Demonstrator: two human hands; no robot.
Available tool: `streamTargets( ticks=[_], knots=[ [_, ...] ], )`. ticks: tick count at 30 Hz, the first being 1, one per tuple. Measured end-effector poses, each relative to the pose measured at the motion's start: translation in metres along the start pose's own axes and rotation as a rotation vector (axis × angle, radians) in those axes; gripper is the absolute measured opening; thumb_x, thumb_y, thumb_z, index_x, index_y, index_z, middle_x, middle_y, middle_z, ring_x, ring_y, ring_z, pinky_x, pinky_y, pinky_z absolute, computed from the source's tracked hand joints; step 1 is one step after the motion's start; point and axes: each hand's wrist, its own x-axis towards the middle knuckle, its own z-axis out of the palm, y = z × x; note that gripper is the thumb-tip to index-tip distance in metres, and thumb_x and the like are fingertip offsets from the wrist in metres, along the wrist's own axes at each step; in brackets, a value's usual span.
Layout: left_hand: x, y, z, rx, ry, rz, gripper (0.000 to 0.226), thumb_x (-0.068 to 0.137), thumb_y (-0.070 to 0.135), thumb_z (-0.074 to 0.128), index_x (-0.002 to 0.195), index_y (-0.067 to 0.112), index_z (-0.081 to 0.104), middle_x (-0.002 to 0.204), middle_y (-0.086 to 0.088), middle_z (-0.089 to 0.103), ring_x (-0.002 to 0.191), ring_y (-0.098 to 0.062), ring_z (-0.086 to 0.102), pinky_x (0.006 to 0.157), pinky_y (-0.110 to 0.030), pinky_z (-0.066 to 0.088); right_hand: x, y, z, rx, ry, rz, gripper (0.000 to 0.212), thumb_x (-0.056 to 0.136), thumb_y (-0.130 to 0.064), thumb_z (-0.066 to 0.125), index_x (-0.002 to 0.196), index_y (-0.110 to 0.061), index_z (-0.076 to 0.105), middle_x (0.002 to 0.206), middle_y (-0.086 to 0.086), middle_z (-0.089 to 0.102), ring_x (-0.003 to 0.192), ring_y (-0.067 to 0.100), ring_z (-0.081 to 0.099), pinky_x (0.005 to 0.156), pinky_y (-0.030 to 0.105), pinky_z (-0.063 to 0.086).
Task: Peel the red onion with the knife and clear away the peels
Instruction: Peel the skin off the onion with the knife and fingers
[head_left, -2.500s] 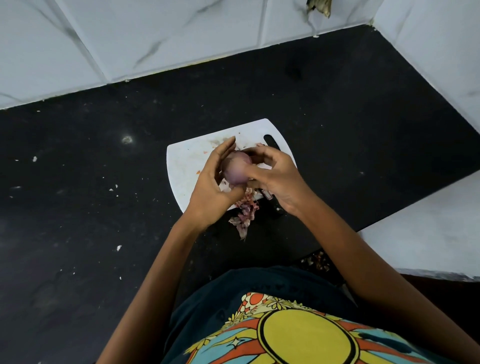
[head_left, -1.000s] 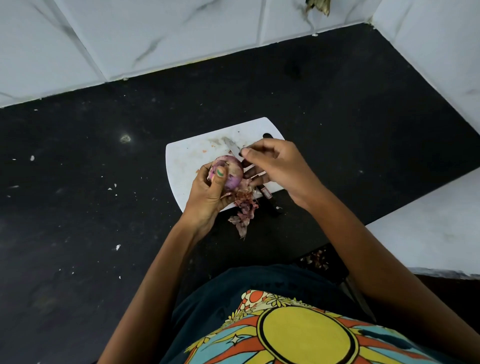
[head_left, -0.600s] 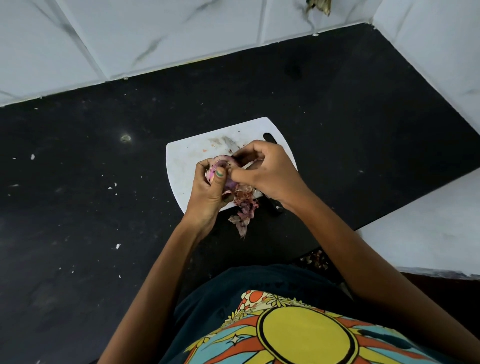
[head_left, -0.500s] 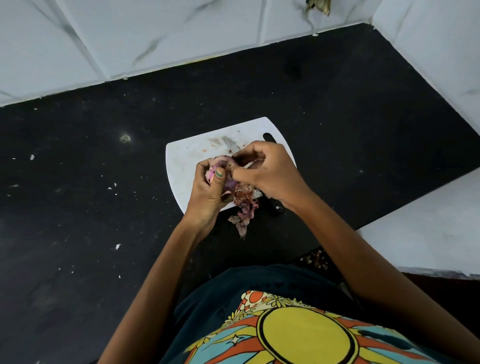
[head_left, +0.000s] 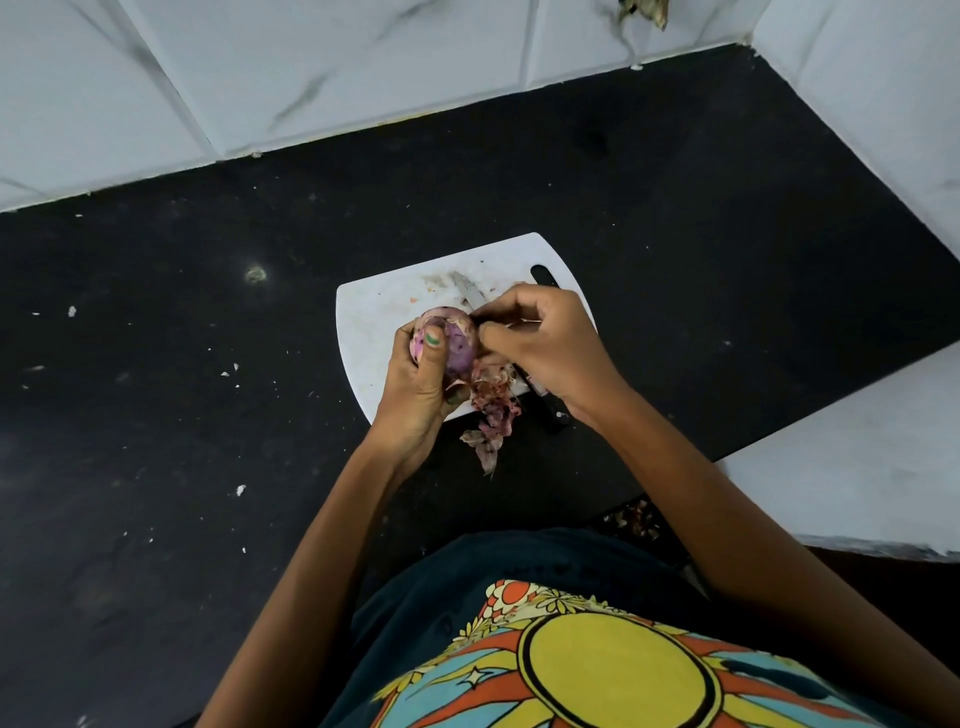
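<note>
Left hand (head_left: 415, 384) grips the red onion (head_left: 457, 343) above the white cutting board (head_left: 374, 322). Right hand (head_left: 545, 348) is closed, fingertips pinched at the onion's skin. Knife (head_left: 470, 293) lies on the board, partly hidden. Peels (head_left: 493, 410) pile at the board's near edge, spilling onto the black surface (head_left: 182, 415).

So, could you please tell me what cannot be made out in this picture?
Head view only:
- Knife: just a bit of blade shows beyond the right hand, which hides the rest and its grip.
- Onion: the left hand covers its near left side, so leftover skin there is unknown.
- Board: its near edge lies under hands and peels.
</note>
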Motion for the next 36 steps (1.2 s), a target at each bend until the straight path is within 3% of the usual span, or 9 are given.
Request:
streamTargets(
  ticks=[3, 10, 13, 17, 19, 22, 27, 32, 36],
  knots=[
    [0.0, 0.001, 0.002, -0.031, 0.017, -0.012, 0.116, 0.036, 0.085, 0.066, 0.124, 0.012, 0.041, 0.094, 0.004, 0.062, 0.069, 0.001, 0.063, 0.057, -0.014, 0.048, -0.001, 0.001, -0.002, 0.098, 0.021, 0.038, 0.008, 0.083, -0.002, 0.063, 0.088, -0.005, 0.069, 0.096, 0.016, 0.066, 0.076, 0.02, 0.071, 0.068, 0.032, 0.06],
    [-0.001, 0.004, 0.005, -0.109, 0.03, -0.018, 0.103, 0.045, 0.073, 0.075, 0.122, 0.015, 0.041, 0.101, 0.0, 0.062, 0.082, -0.005, 0.066, 0.066, -0.019, 0.051, -0.005, -0.005, 0.001, -0.026, -0.007, -0.148, 0.022, 0.077, -0.017, 0.077, 0.095, -0.011, 0.066, 0.095, -0.001, 0.068, 0.087, 0.009, 0.068, 0.077, 0.023, 0.056],
    [-0.002, 0.006, 0.003, -0.118, 0.029, -0.015, 0.102, 0.047, 0.068, 0.078, 0.126, 0.017, 0.039, 0.112, -0.005, 0.062, 0.09, -0.009, 0.067, 0.068, -0.022, 0.052, -0.005, -0.007, 0.003, -0.029, -0.017, -0.142, 0.014, 0.082, -0.014, 0.072, 0.093, -0.009, 0.066, 0.093, -0.002, 0.068, 0.086, 0.006, 0.067, 0.079, 0.026, 0.057],
    [-0.002, 0.009, 0.002, -0.15, 0.037, -0.019, 0.103, 0.042, 0.067, 0.08, 0.122, 0.016, 0.041, 0.107, 0.0, 0.065, 0.089, -0.009, 0.068, 0.066, -0.021, 0.052, -0.002, -0.005, 0.006, -0.006, -0.016, -0.087, 0.005, 0.088, -0.012, 0.064, 0.093, -0.01, 0.063, 0.094, 0.003, 0.066, 0.092, 0.016, 0.067, 0.079, 0.045, 0.058],
    [-0.002, 0.009, 0.002, -0.175, 0.032, -0.026, 0.108, 0.044, 0.067, 0.08, 0.127, 0.01, 0.043, 0.106, -0.003, 0.065, 0.086, -0.011, 0.067, 0.066, -0.022, 0.053, -0.001, -0.004, 0.006, 0.082, 0.008, -0.03, 0.004, 0.09, -0.01, 0.061, 0.093, -0.008, 0.061, 0.098, 0.011, 0.065, 0.092, 0.022, 0.068, 0.079, 0.045, 0.059],
    [-0.002, 0.009, 0.0, -0.246, 0.005, -0.046, 0.115, 0.051, 0.065, 0.08, 0.137, 0.0, 0.039, 0.108, -0.009, 0.061, 0.082, -0.011, 0.063, 0.067, -0.021, 0.053, -0.002, -0.006, 0.007, 0.298, 0.047, 0.082, 0.002, 0.092, -0.004, 0.056, 0.093, -0.002, 0.058, 0.088, 0.008, 0.062, 0.08, 0.012, 0.067, 0.076, 0.034, 0.06],
    [0.001, 0.004, -0.003, -0.386, -0.093, -0.091, 0.095, 0.057, 0.059, 0.078, 0.128, 0.003, 0.05, 0.103, -0.005, 0.066, 0.076, -0.005, 0.063, 0.068, -0.017, 0.054, 0.003, -0.005, 0.004, 0.67, 0.11, 0.287, 0.006, 0.093, 0.001, 0.052, 0.089, 0.003, 0.057, 0.078, 0.01, 0.064, 0.065, 0.011, 0.067, 0.065, 0.024, 0.059],
    [-0.002, 0.004, 0.0, -0.482, -0.14, -0.144, 0.062, 0.075, 0.058, 0.053, 0.114, 0.012, 0.064, 0.093, -0.003, 0.069, 0.077, -0.005, 0.065, 0.069, -0.016, 0.055, 0.006, 0.003, 0.004, 0.925, 0.172, 0.479, 0.012, 0.091, 0.005, 0.052, 0.082, 0.001, 0.058, 0.069, 0.009, 0.066, 0.053, 0.013, 0.067, 0.053, 0.023, 0.057],
    [-0.004, 0.006, 0.003, -0.554, -0.137, -0.187, 0.065, 0.086, 0.061, 0.03, 0.098, 0.017, 0.076, 0.1, 0.0, 0.072, 0.076, -0.004, 0.068, 0.068, -0.017, 0.055, 0.006, 0.014, 0.005, 0.926, 0.225, 0.544, 0.014, 0.091, 0.006, 0.051, 0.081, 0.002, 0.058, 0.063, 0.009, 0.065, 0.048, 0.012, 0.065, 0.049, 0.021, 0.056]
  ],
)
